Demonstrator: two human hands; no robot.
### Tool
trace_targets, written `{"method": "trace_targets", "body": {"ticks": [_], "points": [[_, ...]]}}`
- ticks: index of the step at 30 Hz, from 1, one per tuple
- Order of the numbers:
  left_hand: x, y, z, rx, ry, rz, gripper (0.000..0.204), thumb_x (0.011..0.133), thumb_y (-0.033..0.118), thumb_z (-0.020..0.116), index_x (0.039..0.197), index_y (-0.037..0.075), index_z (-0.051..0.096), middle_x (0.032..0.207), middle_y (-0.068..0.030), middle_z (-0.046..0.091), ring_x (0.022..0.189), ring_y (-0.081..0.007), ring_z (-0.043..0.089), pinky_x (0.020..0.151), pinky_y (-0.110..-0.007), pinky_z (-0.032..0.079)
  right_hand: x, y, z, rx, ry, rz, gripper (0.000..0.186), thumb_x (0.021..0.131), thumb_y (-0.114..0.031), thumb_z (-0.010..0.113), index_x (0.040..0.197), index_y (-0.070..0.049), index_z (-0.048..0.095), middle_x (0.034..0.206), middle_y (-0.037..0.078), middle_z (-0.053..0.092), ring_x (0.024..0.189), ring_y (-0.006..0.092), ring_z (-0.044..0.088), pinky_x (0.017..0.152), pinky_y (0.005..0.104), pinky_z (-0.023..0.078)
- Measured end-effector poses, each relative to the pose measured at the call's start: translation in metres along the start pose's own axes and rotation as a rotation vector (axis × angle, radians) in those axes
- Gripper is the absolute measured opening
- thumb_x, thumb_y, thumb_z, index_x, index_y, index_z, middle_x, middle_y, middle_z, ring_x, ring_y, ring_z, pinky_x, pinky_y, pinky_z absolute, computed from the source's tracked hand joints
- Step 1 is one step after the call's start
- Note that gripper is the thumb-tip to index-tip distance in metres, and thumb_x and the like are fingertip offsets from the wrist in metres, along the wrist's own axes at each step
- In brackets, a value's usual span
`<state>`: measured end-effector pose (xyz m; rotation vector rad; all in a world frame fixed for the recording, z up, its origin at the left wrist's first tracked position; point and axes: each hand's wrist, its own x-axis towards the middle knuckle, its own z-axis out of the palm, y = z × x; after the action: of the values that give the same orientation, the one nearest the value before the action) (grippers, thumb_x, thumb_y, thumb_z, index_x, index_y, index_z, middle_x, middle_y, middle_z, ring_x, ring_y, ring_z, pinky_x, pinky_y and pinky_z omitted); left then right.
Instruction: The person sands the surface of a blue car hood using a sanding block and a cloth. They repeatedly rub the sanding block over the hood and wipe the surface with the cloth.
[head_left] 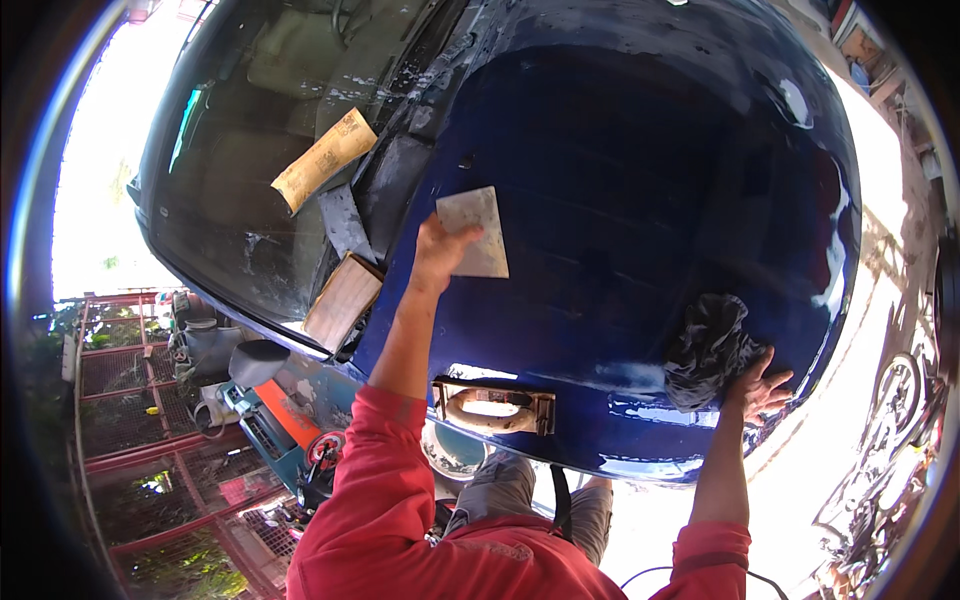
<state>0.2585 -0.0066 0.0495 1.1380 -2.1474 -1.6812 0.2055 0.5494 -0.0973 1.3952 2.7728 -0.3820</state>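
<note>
My left hand (443,252) grips a flat, grey-beige rectangular sheet (482,225) by its left side, over the dark blue car hood (600,200). I cannot tell if the sheet is sandpaper or a stiff pad. Near the hood's right front edge, my right hand (760,395) has its fingers spread. Right beside it lies a crumpled black cloth (712,350), touching or almost touching the hand. A sanding block with a loop handle (495,408) rests on the hood's near edge, close to my body.
Along the windshield base lie a curled yellow sheet (325,160), a grey strip (345,222) and a wood-faced block (342,302). Below the hood edge stands a round bucket (455,452). An orange and teal machine (285,415) is at the left, a bicycle (895,390) at the right.
</note>
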Motion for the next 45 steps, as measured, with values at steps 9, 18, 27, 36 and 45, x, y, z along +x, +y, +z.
{"method": "trace_targets", "body": {"ticks": [9,18,27,36,45], "points": [[0.118,0.086,0.101,0.223,0.081,0.061,0.047,0.076,0.007,0.08,0.121,0.001,0.071,0.113,-0.0185,0.076,0.102,-0.0329,0.076,0.085,-0.045,0.06,-0.004,-0.002,-0.003,0.038,-0.012,-0.001,0.112,0.087,-0.097,0.027,0.171,-0.024,0.019,0.177,0.02,0.011,0.164,0.0368,0.006,0.121,0.076,0.014],[0.133,0.102,0.114,0.241,0.035,0.018,0.041,0.077,0.001,0.078,0.117,0.0,0.071,0.116,-0.0185,0.075,0.1,-0.0346,0.076,0.075,-0.049,0.064,-0.005,-0.004,-0.003,0.052,-0.002,0.005,0.113,0.085,-0.099,0.027,0.171,-0.026,0.021,0.177,0.02,0.011,0.164,0.0368,0.005,0.121,0.0757,0.013],[0.133,0.101,0.098,0.228,0.04,0.054,0.044,0.078,-0.005,0.075,0.121,0.001,0.068,0.107,-0.0181,0.074,0.085,-0.0364,0.078,0.058,-0.048,0.066,-0.005,0.0,-0.001,0.061,0.016,-0.03,0.113,0.086,-0.098,0.029,0.171,-0.023,0.02,0.176,0.023,0.011,0.163,0.0401,0.007,0.121,0.0768,0.011],[0.113,0.086,0.134,-0.145,-0.026,0.028,0.046,0.079,-0.006,0.074,0.123,0.007,0.071,0.111,-0.0147,0.075,0.103,-0.0307,0.075,0.082,-0.051,0.06,-0.001,0.0,0.003,0.057,0.02,-0.008,0.113,0.086,-0.098,0.029,0.17,-0.024,0.021,0.176,0.022,0.012,0.164,0.039,0.006,0.121,0.0768,0.012],[0.139,0.12,0.197,0.21,-0.109,0.166,0.039,0.082,0.002,0.073,0.121,0.001,0.071,0.115,-0.022,0.075,0.098,-0.0397,0.077,0.074,-0.057,0.066,-0.007,-0.005,-0.005,0.066,-0.016,-0.004,0.111,0.088,-0.096,0.029,0.17,-0.023,0.022,0.176,0.023,0.012,0.163,0.04,0.006,0.121,0.0763,0.011]]}}
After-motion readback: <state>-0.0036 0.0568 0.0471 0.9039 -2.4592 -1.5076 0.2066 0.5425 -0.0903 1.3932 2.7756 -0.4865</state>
